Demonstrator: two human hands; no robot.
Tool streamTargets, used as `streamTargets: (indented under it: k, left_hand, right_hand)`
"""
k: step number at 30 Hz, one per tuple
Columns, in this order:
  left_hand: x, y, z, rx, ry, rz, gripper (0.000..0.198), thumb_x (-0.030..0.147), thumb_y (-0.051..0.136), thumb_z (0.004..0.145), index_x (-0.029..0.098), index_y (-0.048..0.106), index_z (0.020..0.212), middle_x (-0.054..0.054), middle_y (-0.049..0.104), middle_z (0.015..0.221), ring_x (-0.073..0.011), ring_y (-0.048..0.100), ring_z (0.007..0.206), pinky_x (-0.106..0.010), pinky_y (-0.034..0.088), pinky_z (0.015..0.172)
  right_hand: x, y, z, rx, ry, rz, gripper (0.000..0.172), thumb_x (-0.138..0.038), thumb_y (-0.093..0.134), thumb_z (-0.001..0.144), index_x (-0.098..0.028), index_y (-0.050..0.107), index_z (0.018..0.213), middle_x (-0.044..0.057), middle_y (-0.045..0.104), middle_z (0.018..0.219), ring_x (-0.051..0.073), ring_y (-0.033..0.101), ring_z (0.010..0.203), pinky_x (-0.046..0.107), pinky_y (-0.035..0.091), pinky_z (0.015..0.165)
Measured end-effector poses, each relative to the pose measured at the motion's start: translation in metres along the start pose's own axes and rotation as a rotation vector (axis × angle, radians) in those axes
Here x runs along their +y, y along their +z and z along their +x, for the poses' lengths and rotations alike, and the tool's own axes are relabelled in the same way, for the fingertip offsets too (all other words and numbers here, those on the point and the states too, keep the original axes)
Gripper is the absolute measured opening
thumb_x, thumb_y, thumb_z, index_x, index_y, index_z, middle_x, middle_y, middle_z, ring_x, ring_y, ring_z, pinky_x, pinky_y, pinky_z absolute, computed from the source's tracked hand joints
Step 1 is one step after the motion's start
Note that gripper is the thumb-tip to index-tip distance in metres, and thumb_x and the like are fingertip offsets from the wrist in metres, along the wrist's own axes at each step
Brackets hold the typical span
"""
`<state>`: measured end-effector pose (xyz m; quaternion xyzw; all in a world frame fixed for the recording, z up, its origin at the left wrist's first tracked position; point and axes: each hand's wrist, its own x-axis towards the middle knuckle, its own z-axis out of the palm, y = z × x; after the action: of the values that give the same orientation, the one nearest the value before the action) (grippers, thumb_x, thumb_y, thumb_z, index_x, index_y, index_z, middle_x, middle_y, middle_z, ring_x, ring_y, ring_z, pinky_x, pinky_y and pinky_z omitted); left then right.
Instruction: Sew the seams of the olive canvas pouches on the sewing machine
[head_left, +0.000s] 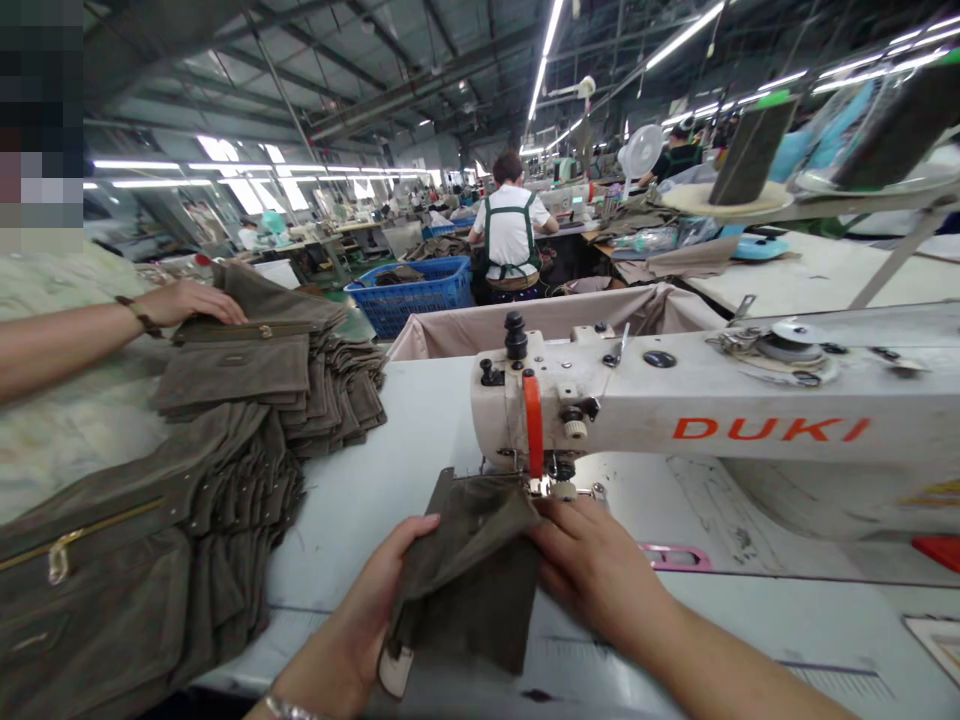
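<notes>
A dark olive fabric piece point(480, 570) lies folded over itself in front of the sewing machine point(600, 390), its far edge close to the presser foot point(538, 486). My left hand point(382, 580) grips the left side of the fabric, thumb on top and fingers underneath. Close by the needle area, my right hand point(592, 560) pinches the fabric's right edge; its fingertips are partly hidden. A small pale tab point(395, 670) shows at the lower left of the fabric, beneath my left hand.
Stacks of olive panels with zippers point(142, 530) lie at the left, where a co-worker's hand point(199, 303) touches the farther stack point(285, 370). A pink slotted piece point(679, 557) is on the table. Beyond are a cloth-lined bin point(450, 330), a blue crate point(420, 295) and a seated person point(511, 225).
</notes>
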<state>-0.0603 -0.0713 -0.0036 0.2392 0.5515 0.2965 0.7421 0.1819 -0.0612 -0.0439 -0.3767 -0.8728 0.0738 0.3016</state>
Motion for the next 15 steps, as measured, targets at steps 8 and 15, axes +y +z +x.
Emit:
streamTargets:
  k: [8, 15]
  left_hand:
    - [-0.010, -0.024, -0.053, 0.407, 0.945, 1.512, 0.056, 0.039, 0.063, 0.080, 0.019, 0.050, 0.131, -0.013, 0.054, 0.134, -0.0313, 0.054, 0.120, -0.049, 0.047, 0.101]
    - [-0.045, 0.032, -0.025, -0.110, 1.387, 2.042, 0.047, 0.019, 0.050, 0.092, 0.009, 0.045, 0.137, -0.013, 0.047, 0.143, -0.0263, 0.041, 0.134, -0.037, 0.044, 0.108]
  right_hand:
    - [-0.026, -0.013, -0.024, -0.232, -0.088, 0.011, 0.007, -0.022, 0.062, 0.089, -0.021, 0.063, 0.082, 0.002, 0.063, 0.094, 0.019, 0.056, 0.091, 0.035, 0.047, 0.081]
    - [-0.049, 0.008, -0.063, 0.078, -0.187, -0.020, 0.017, -0.023, 0.057, 0.093, -0.020, 0.061, 0.076, -0.001, 0.067, 0.083, 0.016, 0.059, 0.083, 0.029, 0.048, 0.075]
